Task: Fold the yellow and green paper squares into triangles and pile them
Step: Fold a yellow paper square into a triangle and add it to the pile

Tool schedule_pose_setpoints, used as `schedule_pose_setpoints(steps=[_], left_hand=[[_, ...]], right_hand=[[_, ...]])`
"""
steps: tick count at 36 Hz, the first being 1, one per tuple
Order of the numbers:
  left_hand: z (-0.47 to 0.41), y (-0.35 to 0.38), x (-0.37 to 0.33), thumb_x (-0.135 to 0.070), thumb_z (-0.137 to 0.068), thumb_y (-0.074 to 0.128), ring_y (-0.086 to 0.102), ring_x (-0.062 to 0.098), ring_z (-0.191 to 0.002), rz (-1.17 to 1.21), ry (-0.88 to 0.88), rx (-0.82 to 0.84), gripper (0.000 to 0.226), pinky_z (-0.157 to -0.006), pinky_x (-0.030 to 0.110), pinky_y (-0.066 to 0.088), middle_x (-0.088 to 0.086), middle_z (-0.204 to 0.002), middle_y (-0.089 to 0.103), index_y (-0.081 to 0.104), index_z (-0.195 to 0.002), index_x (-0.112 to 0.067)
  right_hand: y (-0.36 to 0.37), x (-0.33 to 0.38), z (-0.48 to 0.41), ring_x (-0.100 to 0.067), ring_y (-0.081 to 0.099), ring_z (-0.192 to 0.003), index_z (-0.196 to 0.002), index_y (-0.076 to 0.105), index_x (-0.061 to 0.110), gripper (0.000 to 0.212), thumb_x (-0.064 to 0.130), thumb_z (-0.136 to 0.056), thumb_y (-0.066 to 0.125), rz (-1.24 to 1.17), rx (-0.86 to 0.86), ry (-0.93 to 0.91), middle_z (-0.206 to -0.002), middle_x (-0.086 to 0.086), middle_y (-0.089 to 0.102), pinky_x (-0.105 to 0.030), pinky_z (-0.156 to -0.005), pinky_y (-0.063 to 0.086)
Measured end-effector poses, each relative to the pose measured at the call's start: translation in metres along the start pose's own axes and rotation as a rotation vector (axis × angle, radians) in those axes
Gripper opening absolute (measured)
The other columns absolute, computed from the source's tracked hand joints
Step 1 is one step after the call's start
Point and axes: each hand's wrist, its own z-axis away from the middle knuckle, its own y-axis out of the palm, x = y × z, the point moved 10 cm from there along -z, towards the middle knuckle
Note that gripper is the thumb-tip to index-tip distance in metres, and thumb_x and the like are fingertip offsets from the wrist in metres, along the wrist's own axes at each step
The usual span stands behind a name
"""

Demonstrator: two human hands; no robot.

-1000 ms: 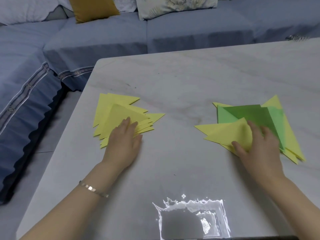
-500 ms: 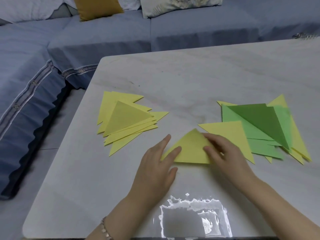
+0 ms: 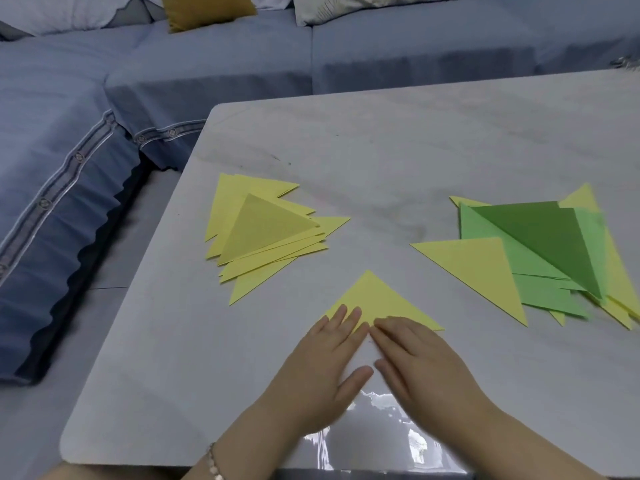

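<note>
While both hands lie flat on the pale marbled table (image 3: 381, 150), a single yellow triangle (image 3: 379, 297) sits between the two heaps of paper, near the table's front edge, with its apex pointing away from the person. The left hand (image 3: 322, 368) has its fingers straight and held close together, their tips resting on the near-left part of that triangle, and the thumb is splayed out to the side. The right hand (image 3: 426, 368) mirrors it, its straight fingers pressed side by side along the triangle's near edge, with its thumb also held apart. The fingertips of the two hands meet at the middle of that edge, and neither hand pinches the paper. To the left, well apart from the hands, lies a fanned pile of yellow triangles (image 3: 263, 233). To the right lies a looser mixed heap (image 3: 540, 244) of light green, dark green and yellow pieces, with one large yellow sheet (image 3: 478, 268) overlapping its front. A beaded bracelet (image 3: 213, 462) circles the left wrist. Beyond the table stands a blue sofa (image 3: 207, 64) bearing a mustard cushion (image 3: 204, 8).
</note>
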Motion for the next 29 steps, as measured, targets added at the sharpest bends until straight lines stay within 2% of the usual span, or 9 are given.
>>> schedule_pose_setpoints(steps=[5, 12, 15, 17, 19, 22, 24, 27, 29], left_hand=[[0.005, 0.000, -0.002, -0.058, -0.095, 0.021, 0.021, 0.023, -0.140, -0.140, -0.007, -0.021, 0.062, -0.110, 0.034, 0.014, -0.001, -0.149, 0.033, 0.042, -0.139, -0.020], [0.006, 0.001, 0.000, -0.059, -0.095, 0.016, 0.038, 0.031, -0.133, -0.233, -0.130, -0.011, 0.061, -0.105, 0.038, 0.022, -0.002, -0.143, 0.044, 0.047, -0.134, -0.024], [0.007, -0.002, 0.003, -0.056, -0.097, 0.013, 0.041, 0.025, -0.131, -0.257, -0.150, 0.008, 0.061, -0.106, 0.037, 0.034, -0.003, -0.141, 0.047, 0.052, -0.131, -0.024], [0.010, -0.008, 0.007, -0.054, -0.098, 0.013, 0.044, 0.021, -0.129, -0.235, -0.181, 0.006, 0.062, -0.099, 0.041, 0.039, -0.002, -0.137, 0.050, 0.056, -0.127, -0.022], [0.018, -0.015, 0.016, -0.052, -0.098, 0.012, 0.049, 0.019, -0.125, -0.232, -0.221, 0.014, 0.063, -0.096, 0.039, 0.043, -0.001, -0.135, 0.053, 0.060, -0.124, -0.020], [0.034, -0.025, 0.029, -0.050, -0.099, 0.012, 0.053, 0.022, -0.122, -0.230, -0.248, 0.025, 0.062, -0.103, 0.031, 0.034, 0.000, -0.134, 0.054, 0.062, -0.121, -0.021], [0.040, -0.032, 0.032, -0.049, -0.099, 0.012, 0.055, 0.022, -0.120, -0.233, -0.267, 0.010, 0.061, -0.099, 0.029, 0.031, -0.001, -0.133, 0.055, 0.063, -0.119, -0.022], [0.042, -0.043, 0.034, -0.049, -0.098, 0.015, 0.059, 0.020, -0.114, -0.205, -0.320, -0.060, 0.061, -0.091, 0.031, 0.047, -0.001, -0.126, 0.061, 0.069, -0.109, -0.022], [0.041, -0.051, 0.035, -0.047, -0.095, 0.027, 0.063, 0.022, -0.106, -0.178, -0.350, -0.119, 0.052, -0.081, 0.036, 0.052, 0.000, -0.118, 0.065, 0.072, -0.100, -0.022]], right_hand=[[-0.009, -0.004, 0.001, -0.017, 0.048, -0.101, -0.105, 0.068, 0.008, 0.063, 0.042, -0.098, 0.016, 0.062, -0.034, 0.026, -0.104, -0.002, 0.066, -0.028, -0.092, 0.033], [-0.030, -0.040, 0.020, -0.022, 0.052, -0.099, -0.102, 0.068, 0.004, 0.043, 0.034, -0.088, 0.040, 0.151, -0.078, 0.075, -0.100, -0.007, 0.066, -0.034, -0.097, 0.034], [-0.034, -0.052, 0.027, -0.023, 0.059, -0.103, -0.103, 0.069, 0.008, 0.044, 0.035, -0.089, 0.038, 0.192, -0.070, 0.097, -0.103, -0.003, 0.068, -0.037, -0.098, 0.034], [-0.034, -0.052, 0.029, -0.021, 0.055, -0.107, -0.103, 0.069, 0.008, 0.048, 0.037, -0.093, 0.032, 0.196, -0.079, 0.102, -0.104, -0.003, 0.068, -0.037, -0.098, 0.033], [-0.033, -0.052, 0.029, -0.019, 0.050, -0.110, -0.103, 0.069, 0.007, 0.053, 0.039, -0.095, 0.028, 0.183, -0.087, 0.115, -0.104, -0.004, 0.068, -0.036, -0.096, 0.033], [-0.033, -0.052, 0.029, -0.019, 0.046, -0.111, -0.103, 0.069, 0.005, 0.057, 0.042, -0.095, 0.026, 0.158, -0.094, 0.128, -0.104, -0.005, 0.068, -0.033, -0.093, 0.033], [-0.033, -0.052, 0.029, -0.019, 0.046, -0.111, -0.103, 0.069, 0.005, 0.059, 0.043, -0.096, 0.024, 0.143, -0.091, 0.137, -0.104, -0.006, 0.068, -0.032, -0.092, 0.033], [-0.031, -0.054, 0.029, -0.021, 0.049, -0.110, -0.104, 0.068, 0.005, 0.061, 0.045, -0.096, 0.023, 0.129, -0.078, 0.157, -0.105, -0.006, 0.068, -0.032, -0.091, 0.033], [-0.030, -0.054, 0.030, -0.021, 0.051, -0.109, -0.104, 0.068, 0.006, 0.062, 0.045, -0.096, 0.021, 0.125, -0.073, 0.162, -0.105, -0.005, 0.067, -0.032, -0.091, 0.034]])
